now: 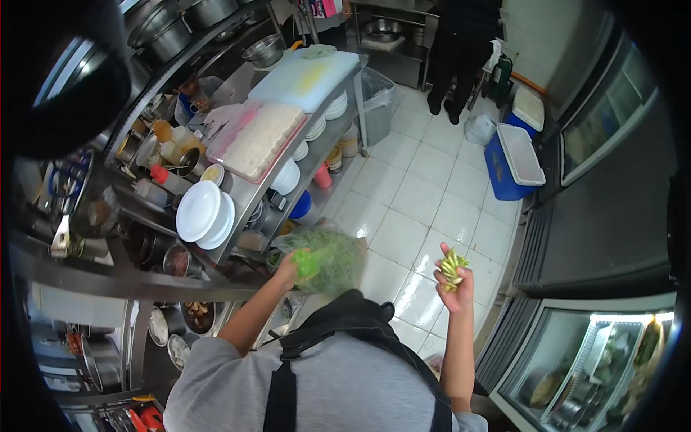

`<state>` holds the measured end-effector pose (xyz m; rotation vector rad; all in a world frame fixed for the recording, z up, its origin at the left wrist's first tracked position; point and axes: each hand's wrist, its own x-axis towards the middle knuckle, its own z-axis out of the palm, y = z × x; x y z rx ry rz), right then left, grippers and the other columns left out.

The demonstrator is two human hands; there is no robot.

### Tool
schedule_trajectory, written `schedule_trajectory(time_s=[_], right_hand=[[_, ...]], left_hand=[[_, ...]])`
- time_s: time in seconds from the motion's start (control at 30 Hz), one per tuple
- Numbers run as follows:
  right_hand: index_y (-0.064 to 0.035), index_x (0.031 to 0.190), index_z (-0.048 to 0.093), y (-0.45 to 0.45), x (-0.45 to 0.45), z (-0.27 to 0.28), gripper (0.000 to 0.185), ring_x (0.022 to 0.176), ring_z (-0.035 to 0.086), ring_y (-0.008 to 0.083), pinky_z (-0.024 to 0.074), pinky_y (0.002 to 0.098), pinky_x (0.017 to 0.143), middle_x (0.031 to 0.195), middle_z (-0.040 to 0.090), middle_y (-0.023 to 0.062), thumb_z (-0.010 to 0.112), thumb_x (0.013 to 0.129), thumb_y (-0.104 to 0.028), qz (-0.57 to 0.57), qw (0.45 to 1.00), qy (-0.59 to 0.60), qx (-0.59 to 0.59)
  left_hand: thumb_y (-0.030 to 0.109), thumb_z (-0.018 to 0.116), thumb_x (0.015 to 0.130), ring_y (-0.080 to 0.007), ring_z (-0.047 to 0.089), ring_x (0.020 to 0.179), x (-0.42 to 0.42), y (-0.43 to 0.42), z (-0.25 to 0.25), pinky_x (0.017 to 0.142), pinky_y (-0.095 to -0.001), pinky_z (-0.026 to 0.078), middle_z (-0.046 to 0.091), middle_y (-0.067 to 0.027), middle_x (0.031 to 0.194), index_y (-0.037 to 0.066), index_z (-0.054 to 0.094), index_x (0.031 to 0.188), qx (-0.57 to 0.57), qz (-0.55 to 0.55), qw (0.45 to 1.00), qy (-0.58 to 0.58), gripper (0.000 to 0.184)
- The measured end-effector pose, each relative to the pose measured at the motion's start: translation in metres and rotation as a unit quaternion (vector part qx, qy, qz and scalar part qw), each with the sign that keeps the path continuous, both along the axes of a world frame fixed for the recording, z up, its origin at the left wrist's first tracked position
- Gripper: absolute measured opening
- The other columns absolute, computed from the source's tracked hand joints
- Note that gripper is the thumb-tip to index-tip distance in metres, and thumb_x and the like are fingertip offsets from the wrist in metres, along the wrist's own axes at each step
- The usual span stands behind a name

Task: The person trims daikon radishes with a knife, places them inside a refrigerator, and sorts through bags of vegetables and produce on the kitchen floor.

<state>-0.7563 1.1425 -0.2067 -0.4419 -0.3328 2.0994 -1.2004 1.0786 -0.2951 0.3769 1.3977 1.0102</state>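
Observation:
My left hand (286, 271) is closed on the bright green, bunched top of a clear plastic bag (337, 258). Leafy greens fill the bag, which hangs beside the steel shelving. Out to the right over the floor, my right hand (461, 294) is raised, with its fingers wrapped round a small bunch of pale green stalks (451, 269). The stalks' cut-looking ends stick out between thumb and fingers.
A steel counter with white plates (200, 211), a tray of white food (263, 140) and a cutting board (309, 78) runs along the left. Blue coolers (512, 162) and glass-door fridges (586, 360) stand right. Another person (461, 50) stands at the back on the tiled floor (414, 194).

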Motion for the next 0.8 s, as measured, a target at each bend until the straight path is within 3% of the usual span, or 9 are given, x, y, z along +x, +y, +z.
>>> schedule_trajectory(time_s=[0.07, 0.1, 0.17, 0.27, 0.37, 0.53, 0.63, 0.7, 0.8], right_hand=[[-0.01, 0.141, 0.039, 0.032, -0.017, 0.009, 0.07, 0.074, 0.058, 0.0159, 0.0552, 0.0272, 0.055, 0.118, 0.059, 0.0115, 0.061, 0.076, -0.024, -0.043, 0.992, -0.11, -0.034], [-0.0116, 0.139, 0.042, 0.05, -0.011, -0.009, 0.063, 0.093, 0.06, 0.0193, 0.0592, 0.0324, 0.068, 0.132, 0.053, 0.0096, 0.059, 0.078, -0.017, -0.009, 0.998, -0.055, -0.018], [-0.0122, 0.139, 0.042, 0.084, -0.016, -0.02, 0.061, 0.099, 0.061, 0.0219, 0.0585, 0.0341, 0.073, 0.132, 0.053, 0.0088, 0.058, 0.08, -0.015, -0.019, 0.995, -0.08, -0.051], [-0.0138, 0.138, 0.042, 0.147, -0.015, -0.027, 0.056, 0.114, 0.057, 0.0289, 0.0547, 0.0377, 0.085, 0.132, 0.053, 0.0077, 0.057, 0.084, -0.011, -0.017, 0.988, -0.13, -0.081], [-0.0134, 0.136, 0.042, 0.222, -0.015, -0.028, 0.056, 0.118, 0.055, 0.0335, 0.0508, 0.0395, 0.089, 0.127, 0.055, 0.0076, 0.061, 0.084, -0.009, -0.014, 0.973, -0.217, -0.082], [-0.0135, 0.137, 0.04, 0.35, -0.018, -0.011, 0.056, 0.119, 0.054, 0.0333, 0.0496, 0.0392, 0.091, 0.124, 0.055, 0.0076, 0.064, 0.086, -0.012, -0.062, 0.962, -0.253, -0.081], [-0.0129, 0.135, 0.041, 0.423, -0.023, -0.006, 0.054, 0.119, 0.054, 0.0323, 0.0482, 0.0392, 0.095, 0.123, 0.055, 0.0085, 0.066, 0.087, -0.015, -0.097, 0.963, -0.241, -0.079], [-0.0115, 0.134, 0.042, 0.475, -0.03, -0.015, 0.054, 0.117, 0.055, 0.0325, 0.0477, 0.0406, 0.096, 0.121, 0.055, 0.0094, 0.067, 0.086, -0.015, -0.089, 0.965, -0.232, -0.087], [-0.0093, 0.122, 0.052, 0.559, -0.05, -0.035, 0.04, 0.109, 0.057, 0.0314, 0.0475, 0.0445, 0.098, 0.113, 0.057, 0.0109, 0.068, 0.086, -0.017, -0.05, 0.969, -0.217, -0.103]], left_hand=[[0.005, 0.041, 0.095, -0.0274, 0.066, 0.09, 0.014, 0.013, -0.005, 0.073, -0.0435, 0.058, 0.064, -0.0134, 0.107, 0.009, 0.054, 0.123, -0.051, 0.039, 0.996, -0.063, 0.031], [0.007, 0.041, 0.095, -0.0279, 0.066, 0.089, 0.021, 0.022, -0.012, 0.072, -0.0437, 0.057, 0.064, -0.0135, 0.105, 0.009, 0.055, 0.121, -0.072, 0.03, 0.996, -0.036, 0.029], [0.01, 0.041, 0.096, -0.0289, 0.067, 0.086, 0.032, 0.049, -0.043, 0.07, -0.044, 0.057, 0.065, -0.0136, 0.103, 0.009, 0.057, 0.117, -0.109, 0.013, 0.994, 0.015, 0.026], [0.018, 0.041, 0.097, -0.029, 0.067, 0.08, 0.038, 0.115, -0.092, 0.065, -0.0442, 0.057, 0.065, -0.0135, 0.099, 0.007, 0.059, 0.11, -0.091, 0.062, 0.994, -0.015, 0.025], [0.028, 0.044, 0.095, -0.0275, 0.066, 0.082, 0.034, 0.205, -0.109, 0.065, -0.0431, 0.055, 0.065, -0.0128, 0.099, 0.007, 0.06, 0.105, -0.059, 0.01, 0.997, -0.05, 0.028], [0.046, 0.046, 0.092, -0.0217, 0.063, 0.074, 0.062, 0.365, -0.002, 0.065, -0.0344, 0.052, 0.065, -0.0104, 0.094, 0.006, 0.059, 0.106, -0.052, -0.024, 0.989, -0.136, 0.044], [0.04, 0.06, 0.088, -0.0196, 0.063, 0.075, 0.076, 0.436, 0.053, 0.066, -0.0319, 0.051, 0.065, -0.0088, 0.095, 0.003, 0.058, 0.112, 0.003, -0.052, 0.998, -0.046, 0.044], [0.025, 0.068, 0.081, -0.0178, 0.063, 0.08, 0.085, 0.473, 0.073, 0.069, -0.0325, 0.051, 0.065, -0.0077, 0.096, 0.004, 0.059, 0.11, 0.044, -0.048, 0.998, 0.02, 0.037], [0.01, 0.073, 0.074, -0.0164, 0.063, 0.08, 0.094, 0.519, 0.049, 0.07, -0.0312, 0.051, 0.064, -0.0075, 0.094, 0.002, 0.057, 0.112, 0.088, 0.009, 0.993, 0.079, 0.042]])
